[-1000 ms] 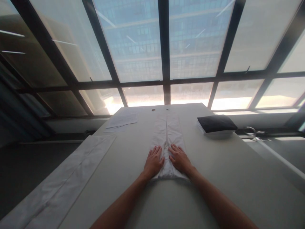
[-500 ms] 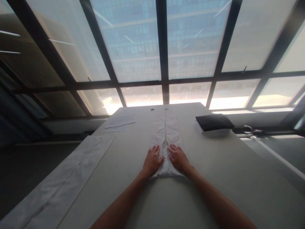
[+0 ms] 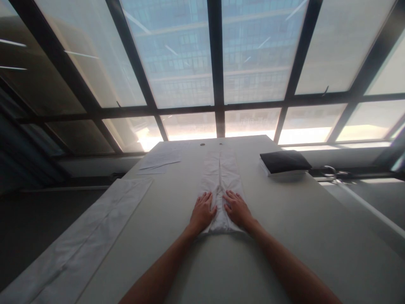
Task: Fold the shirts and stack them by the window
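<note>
A pair of white trousers (image 3: 227,173) lies flat along the middle of the white table (image 3: 177,270), with its two legs pointing toward the window and its waist end nearest me. My left hand (image 3: 203,211) rests palm down on the left side of the upper part, fingers stretched out. On the other side, my right hand (image 3: 236,207) lies flat in the same way, fingers spread on the cloth. Some wrinkles show in the fabric between the two hands. Neither hand grips anything.
A long white cloth with a centre seam (image 3: 95,228) runs along the table's left edge. Paper sheets (image 3: 160,160) lie at the far left. A black folded item (image 3: 284,161) sits on something white at the right. Beyond the table stand large windows (image 3: 253,55).
</note>
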Demonstrator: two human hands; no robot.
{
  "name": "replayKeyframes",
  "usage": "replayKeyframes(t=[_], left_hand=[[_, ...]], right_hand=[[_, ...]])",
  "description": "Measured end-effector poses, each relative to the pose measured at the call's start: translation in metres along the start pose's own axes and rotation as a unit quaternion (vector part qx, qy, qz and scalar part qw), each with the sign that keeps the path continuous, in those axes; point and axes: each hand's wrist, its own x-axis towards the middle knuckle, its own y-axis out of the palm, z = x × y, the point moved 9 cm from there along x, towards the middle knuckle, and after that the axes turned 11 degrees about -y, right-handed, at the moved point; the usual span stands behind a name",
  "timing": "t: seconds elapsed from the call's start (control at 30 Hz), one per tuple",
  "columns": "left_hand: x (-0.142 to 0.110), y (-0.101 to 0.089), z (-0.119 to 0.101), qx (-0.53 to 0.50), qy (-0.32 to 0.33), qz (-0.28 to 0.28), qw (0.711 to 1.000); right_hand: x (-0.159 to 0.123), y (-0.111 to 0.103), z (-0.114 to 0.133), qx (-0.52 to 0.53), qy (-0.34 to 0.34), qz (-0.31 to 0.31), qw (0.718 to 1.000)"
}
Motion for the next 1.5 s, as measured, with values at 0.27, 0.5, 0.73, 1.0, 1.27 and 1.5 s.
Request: replayKeyframes(t=[0.27,0.5,0.73,1.0,1.27,1.5], left_hand=[[0.000,0.000,0.000,-0.002,0.003,-0.003,1.000],[-0.005,-0.019,-0.005,0.004,-0.004,-0.053,0.999],[0.008,-0.019,0.007,-0.077,-0.037,-0.011,0.996],[0.027,-0.052,0.037,-0.037,-0.008,0.049,0.998],[0.037,-0.080,0.094,0.015,-0.057,0.081,0.995],[0.033,-0.074,0.127,0.067,-0.094,0.118,0.986]], right_hand=[[0.000,0.000,0.001,0.001,0.005,0.003,1.000],[0.000,0.001,0.000,0.003,0.004,0.003,1.000],[0.001,0.002,0.000,-0.002,0.003,0.003,1.000],[0.000,0.001,0.000,-0.004,0.001,0.000,1.000],[-0.001,0.003,-0.001,-0.006,-0.001,0.001,1.000],[-0.001,0.002,-0.001,0.002,0.005,0.002,1.000]])
